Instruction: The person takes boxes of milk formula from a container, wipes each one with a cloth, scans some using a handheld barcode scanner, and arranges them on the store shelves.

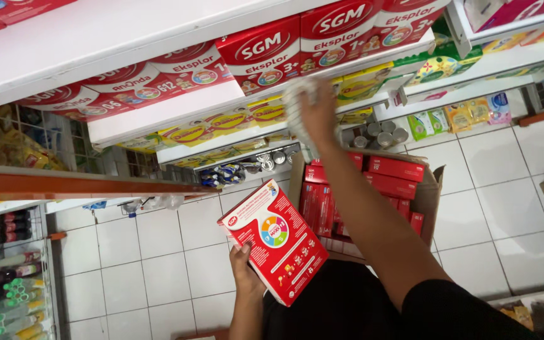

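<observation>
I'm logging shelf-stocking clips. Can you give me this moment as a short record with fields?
setting: shop aisle, white shelves over a tiled floor
left hand: holds a red box by its lower edge
right hand: raised to the shelf, gripping a pale cloth
below: open cardboard carton on the floor, filled with red boxes
shelf stock: red boxes on top, yellow packs below, tins lower

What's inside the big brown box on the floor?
The cardboard box holds many red cartons, packed in rows. The right arm and the red carton in the left hand hide its near part.
</observation>
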